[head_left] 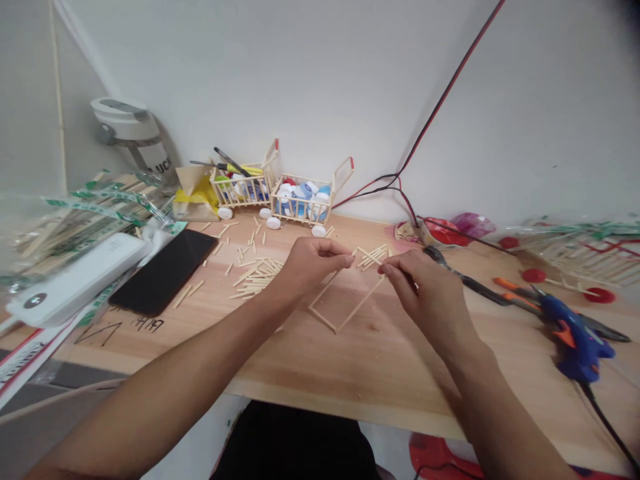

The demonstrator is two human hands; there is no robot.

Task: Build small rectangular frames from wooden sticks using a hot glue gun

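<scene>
My left hand [315, 263] pinches the far left corner of a thin rectangular frame of wooden sticks [361, 304]. At its far right corner, the thumb and fingers of my right hand [423, 287] close on the same frame. The near end of the frame slants down toward the tabletop; whether it touches the wood I cannot tell. Just behind the frame lies a small bundle of short sticks [373, 257]. Left of my left hand is a loose pile of cut sticks [255, 277].
Two stick-built carts [300, 200] stand at the wall, filled with bottle caps. A black phone [164, 272] and a white power strip [83, 277] lie left. On the right are a blue glue gun [575, 333], black-handled scissors [475, 285] and bagged sticks [585, 257].
</scene>
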